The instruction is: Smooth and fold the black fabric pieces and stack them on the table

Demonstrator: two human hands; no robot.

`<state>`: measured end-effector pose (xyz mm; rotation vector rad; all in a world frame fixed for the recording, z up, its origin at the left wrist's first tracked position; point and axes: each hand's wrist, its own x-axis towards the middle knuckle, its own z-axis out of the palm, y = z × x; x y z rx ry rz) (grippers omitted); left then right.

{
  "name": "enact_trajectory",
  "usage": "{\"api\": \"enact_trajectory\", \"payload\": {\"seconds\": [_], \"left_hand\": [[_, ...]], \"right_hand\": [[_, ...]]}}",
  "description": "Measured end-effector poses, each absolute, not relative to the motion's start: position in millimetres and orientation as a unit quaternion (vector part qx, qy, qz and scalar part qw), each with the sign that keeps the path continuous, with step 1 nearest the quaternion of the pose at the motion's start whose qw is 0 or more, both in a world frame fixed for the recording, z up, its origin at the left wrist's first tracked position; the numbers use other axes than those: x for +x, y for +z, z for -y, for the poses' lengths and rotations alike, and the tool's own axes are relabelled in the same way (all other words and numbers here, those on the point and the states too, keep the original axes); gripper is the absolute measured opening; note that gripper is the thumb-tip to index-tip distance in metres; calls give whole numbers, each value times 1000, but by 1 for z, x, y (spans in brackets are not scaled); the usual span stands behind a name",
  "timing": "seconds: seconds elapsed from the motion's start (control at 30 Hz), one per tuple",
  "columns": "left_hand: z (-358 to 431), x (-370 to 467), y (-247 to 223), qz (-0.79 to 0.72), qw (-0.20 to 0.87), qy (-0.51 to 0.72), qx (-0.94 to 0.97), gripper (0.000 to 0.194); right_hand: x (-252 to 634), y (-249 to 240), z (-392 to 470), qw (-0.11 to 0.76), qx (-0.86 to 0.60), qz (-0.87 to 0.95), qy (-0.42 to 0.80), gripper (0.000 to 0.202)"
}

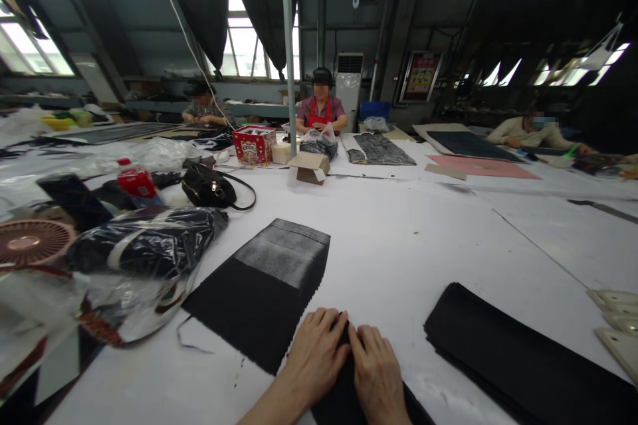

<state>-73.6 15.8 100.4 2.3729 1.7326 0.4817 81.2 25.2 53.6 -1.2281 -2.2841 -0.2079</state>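
At the table's front edge, my left hand (316, 348) and my right hand (377, 372) work close together on a strip of black fabric (340, 395). The left fingers are bent, with the thumb pressing the cloth and the fingertips at its upper end. My right fingers lie close together and curl onto the same strip at its right edge. Beyond my left hand is a stack of black fabric pieces (249, 309), its far part showing a grey speckled face. Another stack of folded black fabric (518, 352) lies to the right. My wrists hide the strip's near end partly.
On the left are a plastic-wrapped bundle (149, 239), a pink fan (32, 242), a red-capped bottle (135, 182) and a black handbag (207, 187). A cardboard box (309, 168) stands ahead by a pole (288, 46). Pale pattern pieces (618, 345) lie far right. Several co-workers sit across the white table (393, 232).
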Motion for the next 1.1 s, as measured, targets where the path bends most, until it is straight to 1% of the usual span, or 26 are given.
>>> {"api": "enact_trajectory", "payload": {"seconds": [0.1, 0.17, 0.3, 0.4, 0.6, 0.83, 1.1], "left_hand": [[-21, -78, 106, -590, 61, 143, 793, 48], [-22, -80, 109, -574, 41, 152, 803, 48], [-19, -81, 104, -510, 14, 178, 841, 38], [-17, -79, 95, -509, 6, 170, 844, 33], [-19, -79, 98, -508, -7, 149, 848, 44], [-18, -80, 109, -473, -23, 126, 872, 35], [-18, -74, 120, -445, -26, 90, 891, 41]], "right_hand": [[81, 53, -25, 257, -460, 846, -81, 36], [79, 53, -25, 252, -468, 843, -84, 36], [74, 56, -27, 239, -485, 838, -69, 33], [76, 57, -29, 244, -484, 839, -48, 32], [101, 54, -23, 286, -453, 843, -40, 37], [118, 57, -10, 305, -446, 840, -49, 38], [131, 56, 2, 305, -452, 837, -49, 39]]}}
